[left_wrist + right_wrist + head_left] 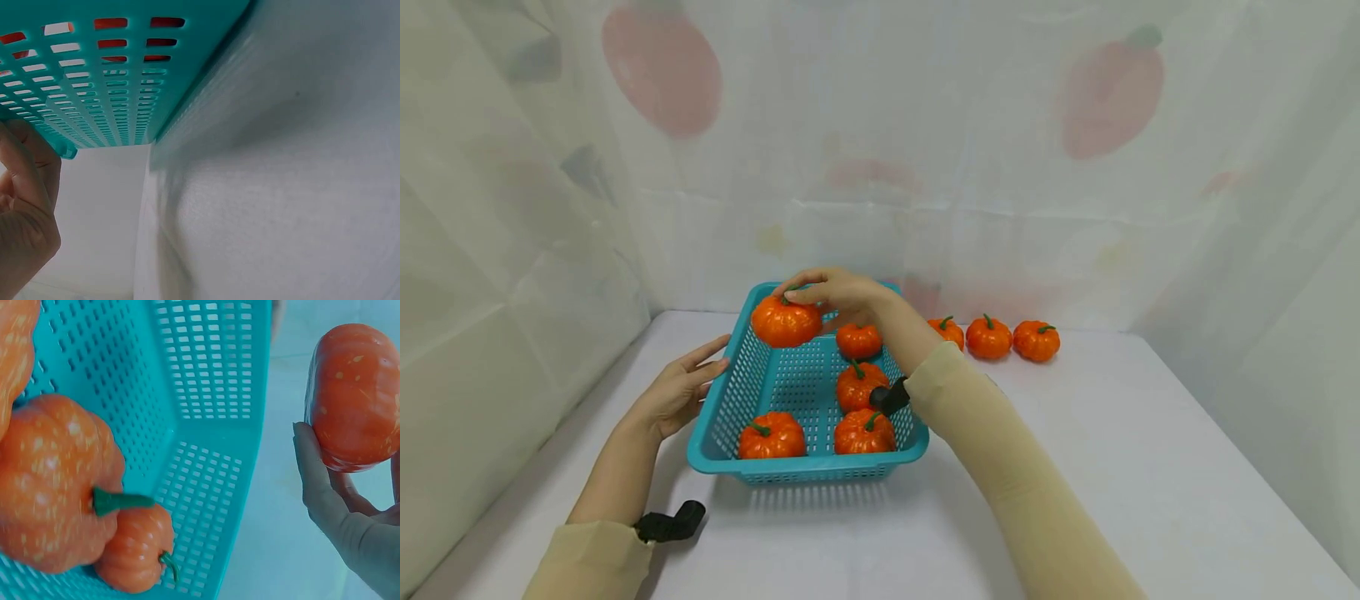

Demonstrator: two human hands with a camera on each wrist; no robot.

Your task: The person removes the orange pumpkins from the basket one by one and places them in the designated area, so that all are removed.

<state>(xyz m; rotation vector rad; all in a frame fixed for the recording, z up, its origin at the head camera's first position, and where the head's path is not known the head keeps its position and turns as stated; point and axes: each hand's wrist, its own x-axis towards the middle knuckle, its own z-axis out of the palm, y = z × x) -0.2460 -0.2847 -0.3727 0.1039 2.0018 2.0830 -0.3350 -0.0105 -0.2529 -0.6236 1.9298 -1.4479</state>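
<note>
My right hand (842,293) holds a small orange pumpkin (786,323) by its top, above the far left part of a teal plastic basket (808,468). In the right wrist view, fingers and thumb grip the pumpkin (357,394) from both sides. My left hand (676,393) touches the basket's left side with fairly straight fingers, near the rim. The left wrist view has that hand (25,206) against the basket wall (134,81). Inside the basket lie several pumpkins: one at the near left (772,436), the others along the right side (865,432), partly hidden by my right arm.
Three more pumpkins stand in a row on the white table right of the basket: one partly behind my forearm (947,331), a middle one (988,337) and a right one (1036,341). Pale printed curtains (880,117) hang behind the table and at both sides.
</note>
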